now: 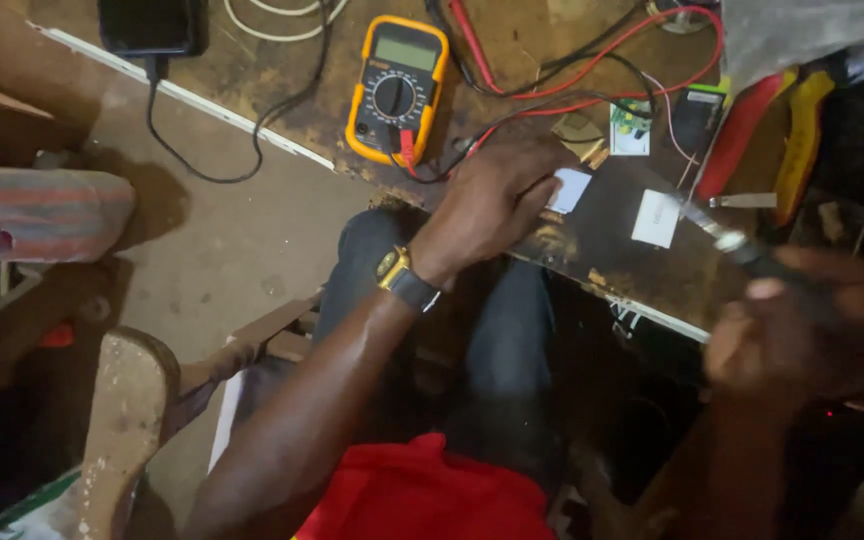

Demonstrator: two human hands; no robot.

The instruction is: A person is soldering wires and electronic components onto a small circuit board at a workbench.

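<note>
Left hand (497,200) flat on board (612,235)

A yellow multimeter (397,90) lies on the workbench, its grey rectangular screen (406,53) blank. 2 white square labels (656,218) sit on the dark board; a black phone screen (152,25) lies far left.

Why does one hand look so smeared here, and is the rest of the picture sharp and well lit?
Head view: the right hand and its tool are motion-blurred; the left hand and yellow multimeter are fairly sharp. Light is dim and warm, the lower right sinks into shadow, and the arm shows glare.
</note>
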